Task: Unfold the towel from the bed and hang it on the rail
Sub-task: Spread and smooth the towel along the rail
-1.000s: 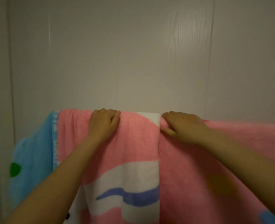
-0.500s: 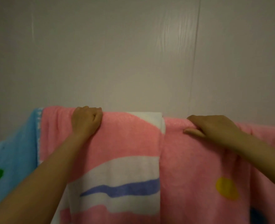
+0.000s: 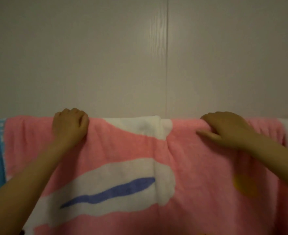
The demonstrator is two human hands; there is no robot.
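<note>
The towel [image 3: 182,167] hangs over the rail, which it hides, against the wall [image 3: 139,56]. The step in hand looks like spreading. The left hand [image 3: 70,124] curls over the top fold; the right hand [image 3: 226,129] pinches cloth, though blur makes that unsure. Next, a pull right to flatten the middle crease. Since a second ago, the hands are farther apart and the fold has opened.
</note>
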